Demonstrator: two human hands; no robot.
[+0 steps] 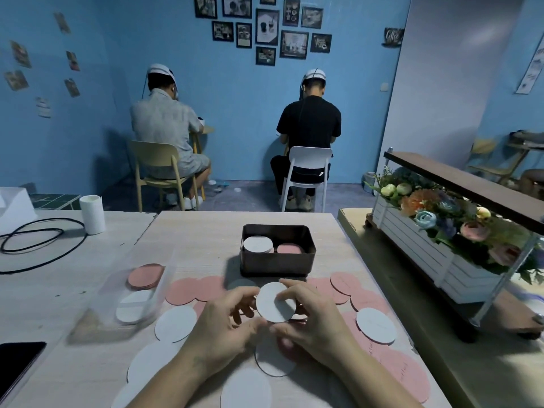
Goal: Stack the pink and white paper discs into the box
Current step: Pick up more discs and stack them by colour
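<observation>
A dark metal box [278, 265] stands mid-table with a white disc stack [258, 244] on its left side and a pink disc stack [289, 248] on its right. Just in front of it, both hands hold up a white paper disc [272, 301]. My right hand [306, 322] pinches the disc with thumb on its face and fingers behind. My left hand [223, 322] has its fingertips curled at the disc's left edge. Several loose pink discs [191, 291] and white discs [376, 325] lie scattered on the table around and under the hands.
A clear plastic tray [129, 293] at the left holds pink and white discs. A black phone [17, 363] lies at the front left; a black cable [38, 248] and a white cup [92, 214] sit further back. A flower cart [453, 234] stands at right. Two people sit beyond.
</observation>
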